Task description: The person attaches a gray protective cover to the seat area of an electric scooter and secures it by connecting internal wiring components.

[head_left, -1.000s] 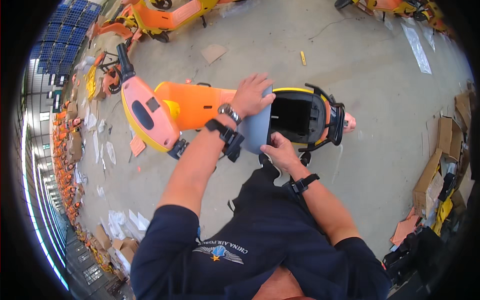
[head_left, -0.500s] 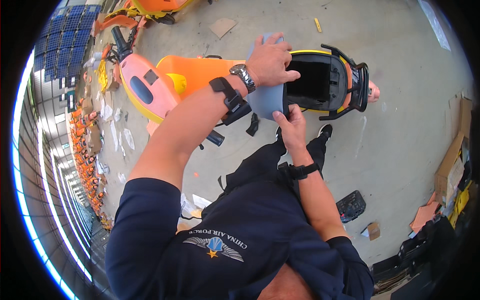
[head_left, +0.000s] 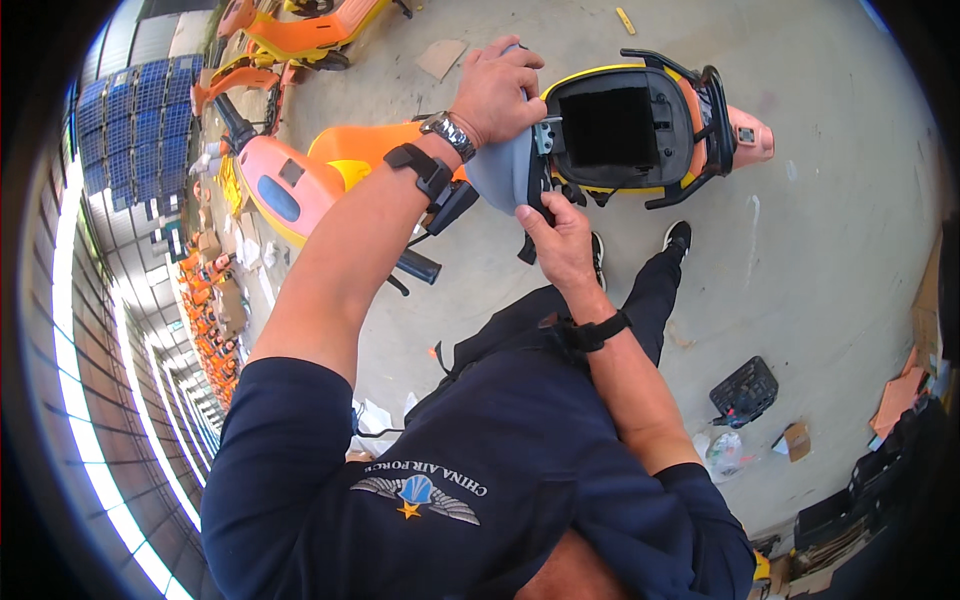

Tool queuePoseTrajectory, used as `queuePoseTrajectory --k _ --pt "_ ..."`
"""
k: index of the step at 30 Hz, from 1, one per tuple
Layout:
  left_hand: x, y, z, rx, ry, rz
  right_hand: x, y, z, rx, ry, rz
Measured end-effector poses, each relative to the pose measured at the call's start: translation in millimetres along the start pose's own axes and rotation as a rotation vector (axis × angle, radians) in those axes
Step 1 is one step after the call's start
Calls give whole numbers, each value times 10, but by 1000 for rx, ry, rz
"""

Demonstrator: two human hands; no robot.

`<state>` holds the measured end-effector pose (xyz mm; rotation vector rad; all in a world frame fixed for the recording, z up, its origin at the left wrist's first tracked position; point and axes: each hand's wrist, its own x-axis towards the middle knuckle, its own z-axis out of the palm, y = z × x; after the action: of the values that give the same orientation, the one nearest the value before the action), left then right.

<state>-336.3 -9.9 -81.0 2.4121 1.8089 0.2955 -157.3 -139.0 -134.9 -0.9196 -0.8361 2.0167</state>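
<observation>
A grey-blue scooter seat [head_left: 497,180] is tipped up toward the handlebar side, its dark underside facing right. My left hand [head_left: 498,92] grips its far end, fingers curled over the edge. At the near end my right hand [head_left: 562,243] pinches the rim, thumb on the grey cover. Between the hands a metal hinge bracket [head_left: 545,138] shows at the seat's underside, beside the black storage compartment [head_left: 605,130]. The scooter has a pink and yellow front [head_left: 300,190], an orange footboard [head_left: 368,143] and a black rear rack [head_left: 712,130].
More orange-yellow scooters [head_left: 310,35] stand at the far left, near stacked blue crates [head_left: 140,130]. On the floor lie a black plastic basket [head_left: 745,390], a clear plastic bag [head_left: 725,453] and cardboard [head_left: 440,58]. Boxes and dark items line the right edge.
The seat and both hands have shifted slightly left. The seat has turned so that its underside and metal bracket now show. My view has shifted a little too.
</observation>
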Motion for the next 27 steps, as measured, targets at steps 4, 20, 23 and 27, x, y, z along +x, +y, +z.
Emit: queuePoseTrajectory --k 4,20,23,27 --pt "-21 7 24 -12 38 50 -11 -74 -126 -254 45 -202" --pt "67 11 109 -6 74 23 -187 -424 -19 -784 35 -331" --pt "73 35 111 18 83 44 -184 -411 -2 -579 52 -66" --pt "152 78 132 39 84 42 -99 -389 70 -523 162 -21"
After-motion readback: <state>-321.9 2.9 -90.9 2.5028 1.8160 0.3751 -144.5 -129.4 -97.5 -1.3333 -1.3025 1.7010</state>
